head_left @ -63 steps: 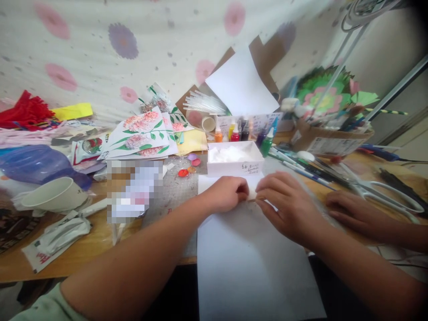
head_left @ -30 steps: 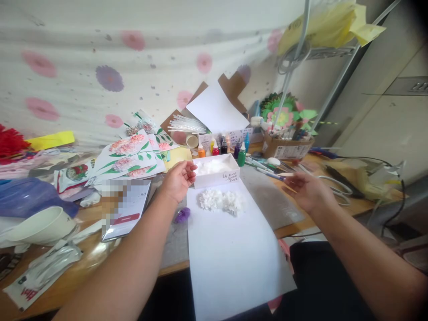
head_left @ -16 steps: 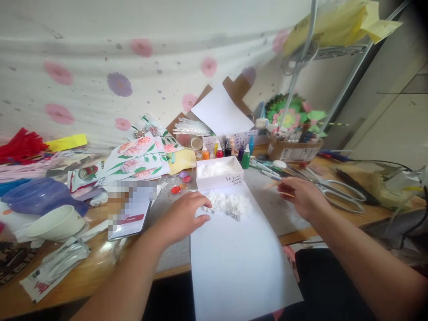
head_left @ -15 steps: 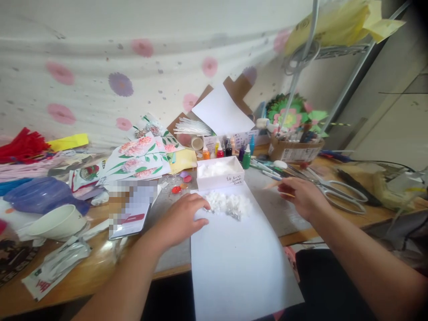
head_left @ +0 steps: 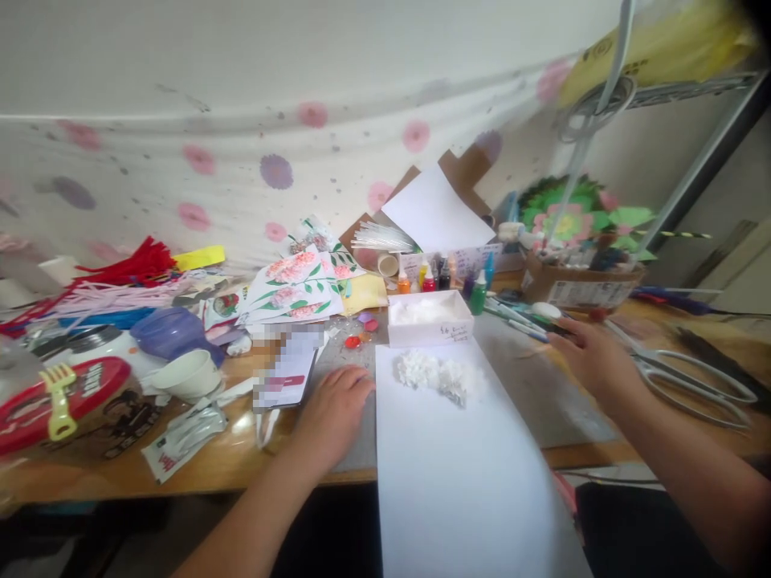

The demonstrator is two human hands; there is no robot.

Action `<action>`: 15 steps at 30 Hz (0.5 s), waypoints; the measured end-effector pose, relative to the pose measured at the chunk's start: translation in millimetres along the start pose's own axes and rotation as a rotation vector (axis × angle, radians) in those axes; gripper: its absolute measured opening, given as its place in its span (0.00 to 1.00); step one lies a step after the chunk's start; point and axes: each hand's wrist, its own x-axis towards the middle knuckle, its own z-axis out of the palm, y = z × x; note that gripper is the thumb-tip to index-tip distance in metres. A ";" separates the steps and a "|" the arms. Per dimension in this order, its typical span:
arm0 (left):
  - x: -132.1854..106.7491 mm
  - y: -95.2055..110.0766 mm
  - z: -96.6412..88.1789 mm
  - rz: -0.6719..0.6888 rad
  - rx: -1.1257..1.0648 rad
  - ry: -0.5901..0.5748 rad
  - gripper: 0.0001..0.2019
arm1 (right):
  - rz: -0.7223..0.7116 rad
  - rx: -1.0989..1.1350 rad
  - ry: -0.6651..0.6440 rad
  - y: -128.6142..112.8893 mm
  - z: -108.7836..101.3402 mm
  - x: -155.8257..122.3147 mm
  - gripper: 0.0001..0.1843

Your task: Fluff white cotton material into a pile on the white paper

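Observation:
A long white sheet of paper (head_left: 446, 474) lies in front of me and hangs over the table edge. Near its top rest two fluffy white clumps (head_left: 416, 370), with a silvery base showing under the right one. My left hand (head_left: 337, 409) lies palm down at the sheet's left edge, fingers loosely bent with nothing seen in them. Over at the right, my right hand (head_left: 593, 357) has its fingers closed at the end of a row of thin brushes or pens (head_left: 518, 319). A dark end shows by the fingertips, too blurred to name.
Behind the clumps stands a white box (head_left: 430, 331) of white fluff, with small paint bottles (head_left: 479, 293) behind it. Scissors (head_left: 692, 385) lie right of my right hand. At left are a phone (head_left: 289, 365), a cup (head_left: 189, 375) and a red-lidded tub (head_left: 90, 401).
My right hand has moved onto the brushes; the light wooden stick in its fingers no longer shows. My left hand has drawn back from the clumps to the sheet's edge. The view has turned left.

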 end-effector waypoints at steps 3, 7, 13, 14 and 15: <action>-10.0 4.8 3.3 -0.035 0.088 0.086 0.21 | -0.038 -0.104 -0.113 -5.6 0.2 -5.3 0.09; -36.5 26.7 1.7 0.090 -0.087 0.234 0.19 | -0.190 -0.210 -0.310 -20.4 5.1 -25.1 0.08; -80.1 25.4 -8.0 0.223 -0.276 0.429 0.14 | -0.487 -0.419 -0.440 -30.7 -2.0 -58.1 0.16; -84.0 16.0 -12.2 0.180 -0.228 0.474 0.14 | -0.507 -0.432 -0.435 -28.5 -4.7 -60.9 0.17; -86.6 4.6 -17.3 0.120 -0.156 0.521 0.13 | -0.505 -0.445 -0.412 -24.9 -7.3 -62.7 0.17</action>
